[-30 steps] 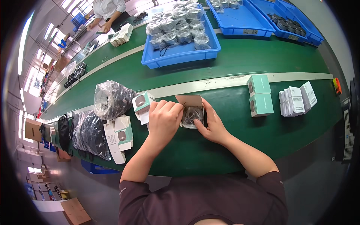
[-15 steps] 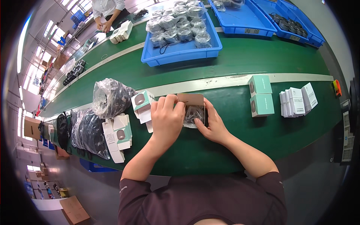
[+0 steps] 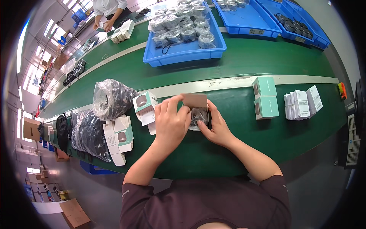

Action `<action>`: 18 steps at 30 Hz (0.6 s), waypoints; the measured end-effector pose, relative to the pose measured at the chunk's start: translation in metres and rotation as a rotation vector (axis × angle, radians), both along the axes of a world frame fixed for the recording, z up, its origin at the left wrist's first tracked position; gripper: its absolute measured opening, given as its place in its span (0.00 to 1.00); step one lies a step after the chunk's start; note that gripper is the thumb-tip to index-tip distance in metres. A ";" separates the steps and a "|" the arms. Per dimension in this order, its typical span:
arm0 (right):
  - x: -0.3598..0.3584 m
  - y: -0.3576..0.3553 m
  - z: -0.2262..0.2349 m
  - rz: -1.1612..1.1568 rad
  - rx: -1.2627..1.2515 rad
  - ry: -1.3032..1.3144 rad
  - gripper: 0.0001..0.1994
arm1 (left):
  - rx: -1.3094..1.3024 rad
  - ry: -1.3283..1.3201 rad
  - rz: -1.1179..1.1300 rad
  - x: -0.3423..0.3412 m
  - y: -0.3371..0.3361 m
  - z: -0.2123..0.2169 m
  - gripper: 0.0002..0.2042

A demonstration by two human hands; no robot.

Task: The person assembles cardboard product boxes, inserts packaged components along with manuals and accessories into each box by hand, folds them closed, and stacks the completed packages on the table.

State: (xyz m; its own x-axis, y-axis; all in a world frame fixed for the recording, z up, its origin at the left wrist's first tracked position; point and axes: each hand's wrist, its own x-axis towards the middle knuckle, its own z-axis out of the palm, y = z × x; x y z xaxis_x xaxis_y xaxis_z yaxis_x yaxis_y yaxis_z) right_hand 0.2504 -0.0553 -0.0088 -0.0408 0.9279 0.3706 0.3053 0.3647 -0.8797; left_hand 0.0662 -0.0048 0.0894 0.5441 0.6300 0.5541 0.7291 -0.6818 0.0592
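At the centre of the tabletop (image 3: 225, 164): one carton (image 3: 195, 100), brown flap raised, between the two hands. Right hand (image 3: 217, 129): clamped on the carton's right side, thumb over the opening. Left hand (image 3: 170, 124): fingers bent at the flap's left edge; whether they pinch it, cannot tell. Clock positions are taken from this carton.

Labelling: two teal-and-white boxes (image 3: 265, 97), near 3 o'clock, one behind the other, pale lettering; white booklets (image 3: 299, 104), farther at 3, fine dark print; flattened cartons (image 3: 119, 139), toward 8, picturing a round device.

Containers: held carton, a clear-wrapped object (image 3: 198, 115) within; blue tray (image 3: 185, 59), 12 o'clock, wrapped round units (image 3: 187, 33); second blue tray (image 3: 244, 20), 1 o'clock, labelled front, a few wrapped units at its far end; third blue tray (image 3: 308, 40), toward 2, dark round pieces (image 3: 293, 26); clear bag (image 3: 112, 100), 9 o'clock, dark contents indistinct.

Obscured: wrapped object, partly beneath the thumb; co-worker (image 3: 110, 9), toward 10, head cut off by the upper edge.
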 end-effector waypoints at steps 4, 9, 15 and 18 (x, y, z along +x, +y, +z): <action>-0.002 0.000 0.001 -0.008 0.020 -0.029 0.41 | 0.023 0.069 -0.109 -0.007 -0.010 -0.005 0.08; 0.000 0.000 0.004 -0.010 0.021 -0.030 0.41 | -0.092 0.150 -0.042 -0.010 -0.008 -0.012 0.09; 0.000 0.002 0.004 -0.007 0.022 -0.032 0.41 | 0.100 0.112 -0.019 -0.003 -0.003 -0.011 0.05; -0.001 0.001 0.004 -0.015 0.025 -0.049 0.41 | 0.044 0.211 -0.005 0.001 -0.001 -0.010 0.05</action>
